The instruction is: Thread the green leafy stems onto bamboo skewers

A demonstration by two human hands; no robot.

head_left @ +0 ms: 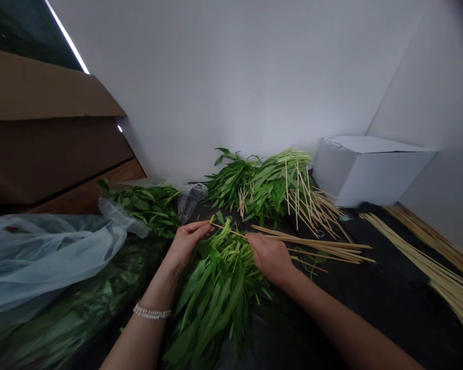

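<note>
My right hand is closed around a thin wooden skewer that points left. At its tip, my left hand pinches a green leafy stem. Below and between both hands spreads a pile of long-leaved greens, its pale cut stems toward the top. Just right of my right hand lies a loose bundle of skewers. Farther back, by the wall, greens threaded on skewers are heaped, with the bare skewer ends sticking out to the right.
A white box stands at the back right. More skewers lie along the right side on the dark surface. At left are a clear plastic bag over greens, another bunch of greens, and a cardboard box.
</note>
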